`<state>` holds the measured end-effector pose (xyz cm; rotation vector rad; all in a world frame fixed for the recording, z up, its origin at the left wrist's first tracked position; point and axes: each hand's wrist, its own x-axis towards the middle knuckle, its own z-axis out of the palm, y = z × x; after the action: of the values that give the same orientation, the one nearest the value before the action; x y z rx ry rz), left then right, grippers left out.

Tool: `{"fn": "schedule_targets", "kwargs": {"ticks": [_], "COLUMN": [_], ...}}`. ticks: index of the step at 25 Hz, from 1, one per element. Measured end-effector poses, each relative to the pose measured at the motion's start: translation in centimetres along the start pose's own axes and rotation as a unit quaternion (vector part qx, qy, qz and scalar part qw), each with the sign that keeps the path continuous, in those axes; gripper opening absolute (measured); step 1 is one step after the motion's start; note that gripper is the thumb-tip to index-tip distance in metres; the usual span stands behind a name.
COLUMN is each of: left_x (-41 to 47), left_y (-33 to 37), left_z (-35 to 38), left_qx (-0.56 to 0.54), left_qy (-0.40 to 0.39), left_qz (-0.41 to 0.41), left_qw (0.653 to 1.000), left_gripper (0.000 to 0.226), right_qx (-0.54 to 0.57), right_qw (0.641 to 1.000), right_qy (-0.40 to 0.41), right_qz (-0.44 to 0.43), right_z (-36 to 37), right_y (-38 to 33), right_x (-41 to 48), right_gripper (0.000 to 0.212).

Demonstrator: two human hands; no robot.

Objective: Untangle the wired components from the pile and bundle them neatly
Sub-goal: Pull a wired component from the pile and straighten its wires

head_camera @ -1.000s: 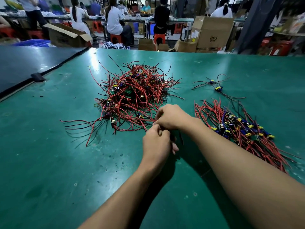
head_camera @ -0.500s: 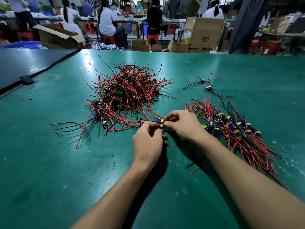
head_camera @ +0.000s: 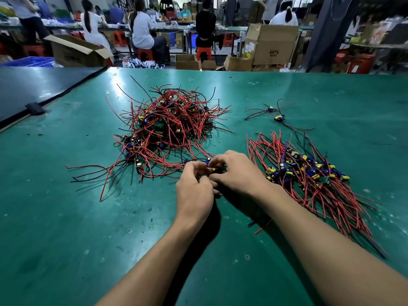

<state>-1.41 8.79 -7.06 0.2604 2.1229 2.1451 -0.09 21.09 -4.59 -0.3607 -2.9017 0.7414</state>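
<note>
A tangled pile (head_camera: pixel 170 127) of red and black wires with small blue and yellow components lies on the green table (head_camera: pixel 66 228). To its right lies a sorted bundle (head_camera: pixel 309 175) with its wires running the same way. My left hand (head_camera: pixel 194 188) and my right hand (head_camera: pixel 236 173) meet at the pile's near edge. Both pinch the same small wired component (head_camera: pixel 208 162), whose blue and yellow parts show between the fingertips. A red wire end (head_camera: pixel 262 227) trails out beneath my right wrist.
Two loose wired components (head_camera: pixel 276 114) lie apart at the back right. A dark mat (head_camera: pixel 33 85) with a black clip (head_camera: pixel 35 108) borders the table on the left. Cardboard boxes (head_camera: pixel 271 47) and seated people (head_camera: pixel 143 29) are beyond the far edge.
My hands have opened from a closed clasp into a fingertip pinch, and the component now shows between them. The camera has tilted, so the piles sit slightly elsewhere in view.
</note>
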Motion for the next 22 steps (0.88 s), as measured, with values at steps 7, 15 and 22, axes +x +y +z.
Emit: {"fn": "schedule_targets", "kwargs": {"ticks": [7, 15, 22], "left_x": [0.2, 0.4, -0.3], "left_y": [-0.1, 0.0, 0.8], "left_z": [-0.3, -0.4, 0.0], "left_qx": [0.025, 0.017, -0.089], "left_qy": [0.010, 0.013, -0.058], "left_qz": [0.001, 0.008, -0.006], "left_qw": [1.000, 1.000, 0.994], "left_gripper": [0.024, 0.012, 0.022], "right_qx": [0.175, 0.704, 0.752], "right_qw": [0.979, 0.683, 0.637], "right_qy": [0.093, 0.062, -0.095], "right_qz": [0.056, 0.185, 0.141], "right_z": [0.0, -2.2, -2.7], "right_y": [0.2, 0.0, -0.7], "right_x": [1.2, 1.5, -2.4], "right_gripper": [0.016, 0.032, 0.033]}}
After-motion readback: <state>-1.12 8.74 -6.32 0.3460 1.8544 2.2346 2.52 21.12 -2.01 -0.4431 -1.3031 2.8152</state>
